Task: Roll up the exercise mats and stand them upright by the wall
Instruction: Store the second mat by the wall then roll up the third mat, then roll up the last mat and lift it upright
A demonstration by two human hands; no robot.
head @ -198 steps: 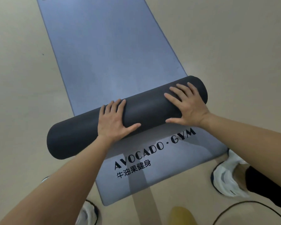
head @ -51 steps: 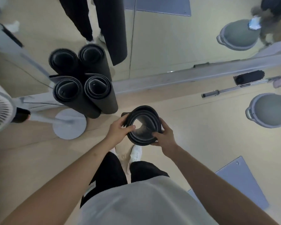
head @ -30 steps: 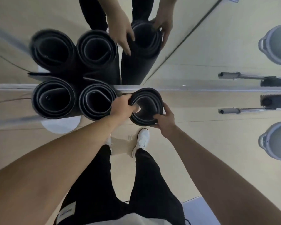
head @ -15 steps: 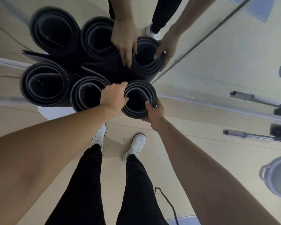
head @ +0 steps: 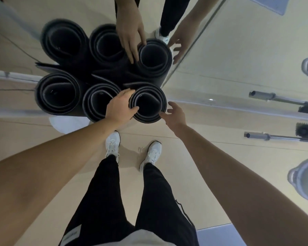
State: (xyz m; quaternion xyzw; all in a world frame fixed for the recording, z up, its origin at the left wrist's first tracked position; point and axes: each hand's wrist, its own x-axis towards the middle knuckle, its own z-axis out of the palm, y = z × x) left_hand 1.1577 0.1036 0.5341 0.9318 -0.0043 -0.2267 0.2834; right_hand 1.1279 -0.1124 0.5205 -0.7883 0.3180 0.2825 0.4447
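Observation:
Three dark rolled mats stand upright in a row against a mirrored wall, seen from above. The rightmost rolled mat [head: 161, 99] is the one I brought; my left hand [head: 120, 107] grips its top left rim, thumb inside the roll. My right hand [head: 175, 115] hovers just off its right side, fingers spread, touching nothing. The middle rolled mat [head: 92, 103] and the left rolled mat [head: 58, 94] stand close beside it. The mirror [head: 238, 41] repeats all three rolls and both hands above.
A white round fan base [head: 68, 124] lies on the floor behind the rolls. A barbell bar [head: 274, 136] rests along the wall at right, a grey half-ball trainer [head: 305, 178] at the right edge, and a flat blue mat's corner [head: 219, 236] lies at bottom right.
The rightmost mat has settled against the wall beside the others. My right hand has let go of its rim and opened; my left hand still holds it.

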